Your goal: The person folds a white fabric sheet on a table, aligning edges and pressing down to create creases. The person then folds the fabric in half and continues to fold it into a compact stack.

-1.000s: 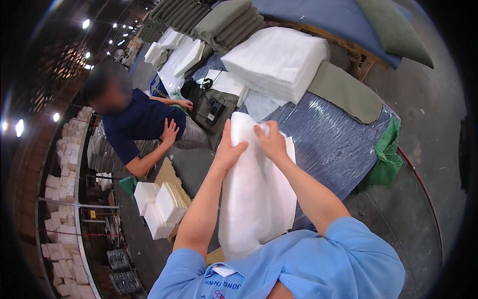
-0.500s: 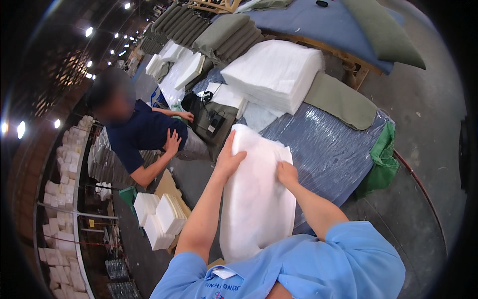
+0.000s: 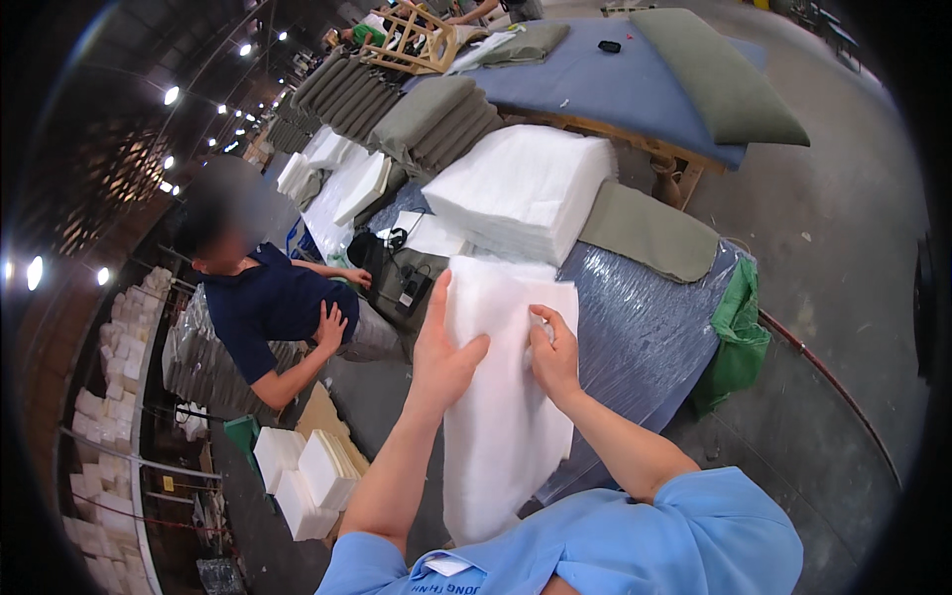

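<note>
A long white sheet of soft batting (image 3: 501, 426) hangs in front of my body, its upper end by the table. My left hand (image 3: 443, 362) grips its left edge, thumb across the front and fingers along the side. On the right part of its face, my right hand (image 3: 555, 355) pinches the batting with curled fingers. Just beyond stands a thick stack of white batting (image 3: 521, 188) on the plastic-covered table (image 3: 640, 322). Flat beside that stack lies an olive-green cushion cover (image 3: 650, 230).
A person in a dark shirt (image 3: 278, 307) stands at the left, one hand on the table. White foam blocks (image 3: 307, 476) sit low at left. Olive cushions (image 3: 436, 124) are piled behind. A green cloth (image 3: 734, 337) hangs off the table corner; a hose (image 3: 833, 387) crosses the floor.
My right hand has shifted inward and up on the batting, its fingers less tightly bunched. My left hand still grips the left edge. The whole view has shifted slightly.
</note>
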